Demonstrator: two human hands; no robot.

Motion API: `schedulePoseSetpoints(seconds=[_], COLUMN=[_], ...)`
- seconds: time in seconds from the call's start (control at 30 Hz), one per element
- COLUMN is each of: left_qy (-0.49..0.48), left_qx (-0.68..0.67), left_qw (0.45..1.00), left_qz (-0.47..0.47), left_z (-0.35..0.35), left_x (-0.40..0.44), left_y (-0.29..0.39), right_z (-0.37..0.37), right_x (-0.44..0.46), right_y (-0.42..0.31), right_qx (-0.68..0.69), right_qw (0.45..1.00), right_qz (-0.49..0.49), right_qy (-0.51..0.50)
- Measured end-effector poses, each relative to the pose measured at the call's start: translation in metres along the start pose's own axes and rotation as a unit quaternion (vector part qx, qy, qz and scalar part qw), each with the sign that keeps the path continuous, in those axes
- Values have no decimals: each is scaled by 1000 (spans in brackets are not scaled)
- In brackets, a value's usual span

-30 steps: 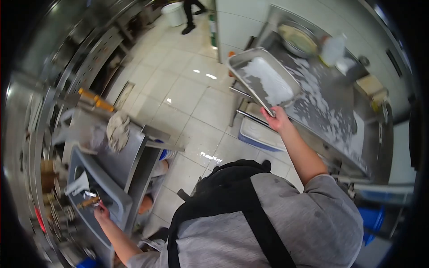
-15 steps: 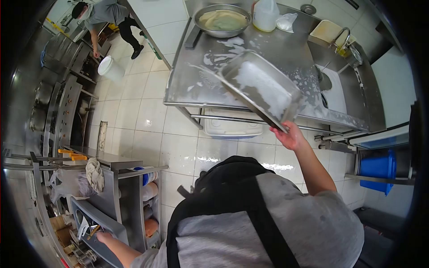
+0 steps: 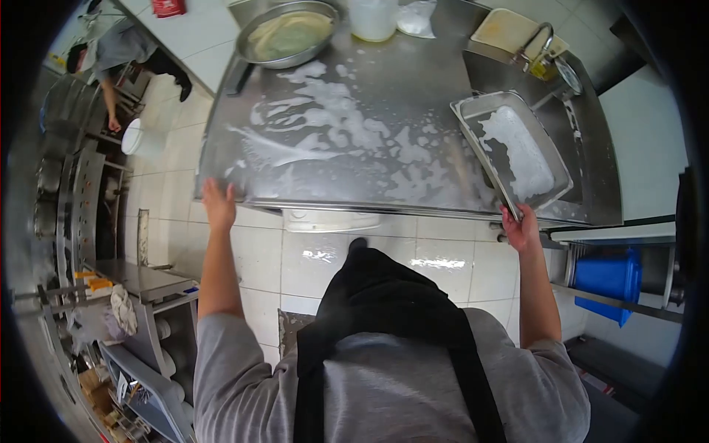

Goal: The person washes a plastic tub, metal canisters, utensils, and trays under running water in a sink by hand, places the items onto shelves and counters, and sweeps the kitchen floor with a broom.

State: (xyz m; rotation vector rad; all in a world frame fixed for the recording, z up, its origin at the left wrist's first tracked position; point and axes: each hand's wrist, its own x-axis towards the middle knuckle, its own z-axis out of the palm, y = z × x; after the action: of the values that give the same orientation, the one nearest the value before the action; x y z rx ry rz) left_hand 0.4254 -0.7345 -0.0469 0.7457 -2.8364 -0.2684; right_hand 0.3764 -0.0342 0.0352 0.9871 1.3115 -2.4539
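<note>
My right hand (image 3: 523, 227) grips the near corner of a rectangular metal tray (image 3: 467, 118) with white foam inside. The tray is over the sink at the right end of the steel counter (image 3: 413, 81). My left hand (image 3: 219, 203) is at the counter's front left edge, fingers apart and holding nothing. White suds (image 3: 317, 118) are smeared over the middle of the counter. A large metal pan (image 3: 289, 35) with pale cloudy liquid sits at the back left of it.
A plastic jug (image 3: 373, 18) and a white bag stand at the counter's back. The tap (image 3: 543, 37) is behind the sink. A grey bin (image 3: 151, 391) with utensils is lower left. Another person (image 3: 133, 48) bends near a white bucket (image 3: 140, 139) at upper left.
The view has turned to the counter. My left hand has left the utensils in the grey bin and come to the counter edge. The tray has moved right, over the sink, still in my right hand.
</note>
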Motion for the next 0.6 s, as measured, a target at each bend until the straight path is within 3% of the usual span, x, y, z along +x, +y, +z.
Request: schedulePoseSetpoints(seconds=[0.03,0.1,0.17,0.3,0.33,0.37,0.4,0.5,0.6], left_qy=[-41,0,-3,-23,-51,-135,-125,-143,-221], left_qx=[15,76,48,-63,-77,29,-14,-98,-225], left_qw=[999,997,994,978,971,954,939,888,851], left_qz=[5,4,97,196,218,267,319,426,420], left_z=[17,34,54,91,96,87,100,125,133], left_x=[15,30,52,57,45,34,21,-27,-20], left_y=[35,115,180,345,389,433,470,550,563], right_z=[-2,-2,0,14,17,22,25,33,29], right_x=[16,47,79,139,150,161,170,179,181], right_y=[-9,-30,-48,-82,-90,-96,-99,-105,-114], right_qx=[25,47,113,108,105,109,116,128,137], right_qw=[1000,999,992,993,994,993,991,989,988], right_qz=[8,15,55,37,35,36,37,27,25], right_qy=[-4,1,1,12,16,34,54,70,62])
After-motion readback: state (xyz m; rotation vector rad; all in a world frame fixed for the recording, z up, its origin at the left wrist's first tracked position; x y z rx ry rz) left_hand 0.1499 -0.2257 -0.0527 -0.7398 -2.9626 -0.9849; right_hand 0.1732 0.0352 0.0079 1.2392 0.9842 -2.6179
